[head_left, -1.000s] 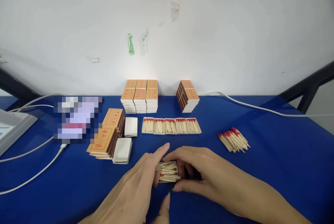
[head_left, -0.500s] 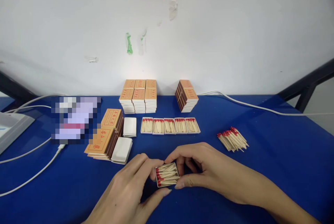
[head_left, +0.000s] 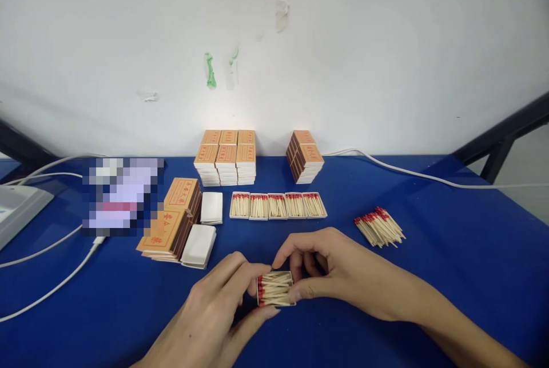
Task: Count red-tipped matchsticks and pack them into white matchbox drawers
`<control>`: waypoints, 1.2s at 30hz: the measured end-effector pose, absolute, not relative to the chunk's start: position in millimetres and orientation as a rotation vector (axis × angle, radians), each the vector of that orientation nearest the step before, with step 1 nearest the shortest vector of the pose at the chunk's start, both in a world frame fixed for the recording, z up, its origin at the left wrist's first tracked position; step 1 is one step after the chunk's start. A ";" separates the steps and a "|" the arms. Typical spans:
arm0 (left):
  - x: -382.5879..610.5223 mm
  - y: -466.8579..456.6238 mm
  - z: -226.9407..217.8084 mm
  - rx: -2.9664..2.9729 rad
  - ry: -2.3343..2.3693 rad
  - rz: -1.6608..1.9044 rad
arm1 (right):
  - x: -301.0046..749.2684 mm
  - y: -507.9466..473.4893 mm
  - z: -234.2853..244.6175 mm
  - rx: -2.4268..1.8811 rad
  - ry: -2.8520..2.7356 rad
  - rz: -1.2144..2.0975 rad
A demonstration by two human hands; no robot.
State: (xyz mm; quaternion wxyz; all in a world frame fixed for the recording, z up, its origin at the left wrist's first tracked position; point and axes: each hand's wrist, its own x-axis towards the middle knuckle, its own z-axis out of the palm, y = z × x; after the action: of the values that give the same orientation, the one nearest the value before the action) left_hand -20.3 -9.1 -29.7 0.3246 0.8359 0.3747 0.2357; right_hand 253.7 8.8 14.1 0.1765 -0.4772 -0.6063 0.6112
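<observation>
A small white matchbox tray (head_left: pixel 259 303) full of red-tipped matches (head_left: pixel 274 289) is between my hands near the table's front. My left hand (head_left: pixel 218 305) grips it from the left, forefinger at its far edge and thumb at its near edge. From the right, my right hand (head_left: pixel 321 271) closes on the tray, thumb over the plain match ends and forefinger at the far edge. The match heads point left and the sticks lie slightly crossed. A loose pile of matches (head_left: pixel 380 227) rests to the right of my right hand.
Several filled trays (head_left: pixel 278 206) stand in a row beyond my hands. White empty trays (head_left: pixel 199 246) and orange matchbox covers (head_left: pixel 162 232) are stacked at left. More matchbox stacks (head_left: pixel 227 156) (head_left: pixel 305 156) stand near the wall. A pixelated area (head_left: pixel 124 191) and white cables (head_left: pixel 55 301) lie at far left.
My right thumb has shifted slightly left and up over the match ends. The tray sits a little straighter. The view has moved slightly.
</observation>
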 end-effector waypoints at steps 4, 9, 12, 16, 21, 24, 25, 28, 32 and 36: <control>-21.2 -9.5 -29.9 2.181 0.981 0.603 | 254.2 9.5 17.4 -1.337 -1.721 1.754; -21.9 -10.1 -31.2 2.185 0.975 0.604 | 255.1 9.6 17.0 -1.321 -1.744 1.752; -20.5 -9.2 -28.7 2.178 0.977 0.632 | 254.3 8.8 15.5 -1.349 -1.780 1.690; -18.6 -5.8 -23.2 2.145 0.973 0.654 | 255.3 8.0 19.1 -1.350 -1.804 1.712; -16.1 -2.9 -21.6 2.086 0.960 0.669 | 256.8 5.9 25.7 -1.363 -1.869 1.638; -14.2 -2.5 -20.9 2.056 0.973 0.674 | 256.0 4.1 26.9 -1.368 -1.870 1.641; -13.8 -2.5 -20.4 2.052 0.972 0.673 | 255.2 3.4 26.8 -1.372 -1.882 1.630; -14.0 -2.9 -19.6 2.057 0.961 0.682 | 250.9 1.3 25.5 -1.400 -1.997 1.514; -14.6 -4.1 -20.4 2.107 0.941 0.708 | 243.7 -2.2 23.4 -1.386 -2.205 1.261; -13.4 -6.8 -21.3 2.177 0.917 0.750 | 241.0 -5.3 22.8 -1.362 -2.266 1.182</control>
State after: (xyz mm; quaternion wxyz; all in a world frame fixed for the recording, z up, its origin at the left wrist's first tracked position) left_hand -13.4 -6.8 -21.3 0.3255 0.8307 0.3497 0.2860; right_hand 241.0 -5.3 22.8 0.1225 -0.4666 -0.7766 0.4052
